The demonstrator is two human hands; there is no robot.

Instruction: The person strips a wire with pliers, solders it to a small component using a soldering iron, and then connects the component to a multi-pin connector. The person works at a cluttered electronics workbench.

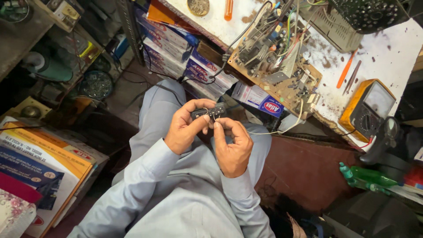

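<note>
Fingers of both hands are closed on a small black component [209, 111], an oblong part with thin metal leads, held over the lap just below the near edge of the brown circuit board [275, 66]. The left hand [187, 128] pinches the component's left end between thumb and curled fingers. The right hand [231, 147] grips it from beneath, with the thumb and forefinger [219, 132] pressed at the leads on its lower side. A pale wire [282, 128] runs from the lower right corner of the circuit board toward the hands; whether it joins the component cannot be told.

Assessment: the step in hand appears to be close examination or dressing of the leads, the part being off the circuit board and clear of the bench. The next move calls for a steady pinch with the left hand while the right fingertips work one lead at a time, since thin leads bend or snap readily.

To the right of the circuit board lie a yellow analogue meter [368, 110] and an orange-handled tool [346, 68] on the white worktop [387, 57]. Stacked printed boxes [194, 61] sit under the circuit board's left side.
</note>
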